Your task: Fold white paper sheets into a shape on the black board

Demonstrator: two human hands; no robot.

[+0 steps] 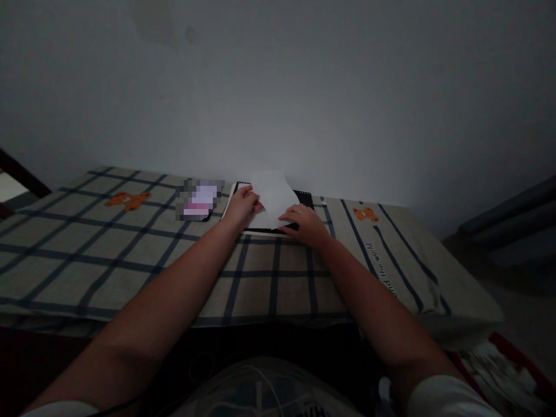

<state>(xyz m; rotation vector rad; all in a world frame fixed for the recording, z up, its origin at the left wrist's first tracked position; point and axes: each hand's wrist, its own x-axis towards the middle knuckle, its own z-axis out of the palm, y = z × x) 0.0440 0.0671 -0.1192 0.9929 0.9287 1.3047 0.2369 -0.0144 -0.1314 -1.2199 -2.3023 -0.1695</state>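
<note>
In the head view, a thin white paper sheet [273, 194] lies near the far edge of a table under a beige cloth with dark-blue checks [256, 289]. It covers most of a flat black rectangular piece [306, 200], which shows at the far right corner and along the near edge. The left hand [243, 205] rests at the sheet's left side, fingers curled; whether they pinch the paper I cannot tell. The right hand [306, 225] has bent fingers at the near right edge, its hold equally unclear. A dark phone with a lit, partly pixelated screen [201, 201] lies farther left. The handling looks partway: the sheet is over the black piece, but its outline is curved and it seems neither flat nor aligned.
</note>
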